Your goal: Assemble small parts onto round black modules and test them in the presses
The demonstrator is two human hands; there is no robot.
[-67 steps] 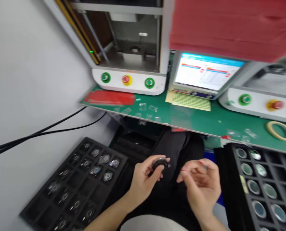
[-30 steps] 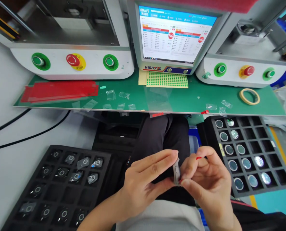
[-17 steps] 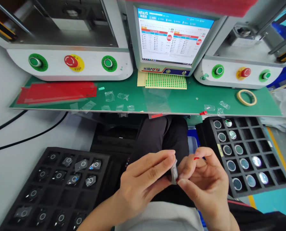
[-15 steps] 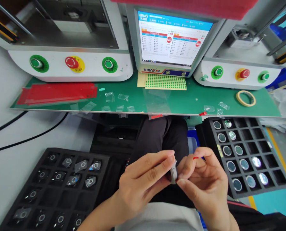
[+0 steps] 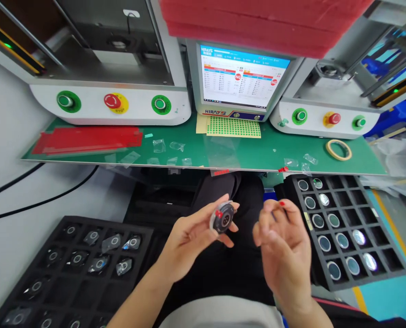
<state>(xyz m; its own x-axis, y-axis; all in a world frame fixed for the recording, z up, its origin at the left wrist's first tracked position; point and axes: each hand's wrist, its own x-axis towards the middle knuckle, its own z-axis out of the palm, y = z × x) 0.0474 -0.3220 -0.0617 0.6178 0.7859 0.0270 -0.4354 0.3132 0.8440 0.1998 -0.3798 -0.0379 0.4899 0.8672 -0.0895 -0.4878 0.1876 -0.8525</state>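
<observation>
One round dark device [image 5: 224,219], red piece [image 5: 218,213] on its face, tilted, above my lap [image 5: 248,200]; my left hand [image 5: 189,239] holds it, thumb and fingers clamped on its rim; my right hand [image 5: 283,246] is near but apart, fingers curled, whether on anything I cannot tell; one parts tray [image 5: 59,291], at my left; one disc tray [image 5: 358,197], at my right; one green bench [image 5: 257,152], ahead.

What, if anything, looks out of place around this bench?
Clear film scraps lie scattered near the front edge of the green bench, looking like stray litter. The screen also shows two red NG marks, which may signal failed checks.
</observation>
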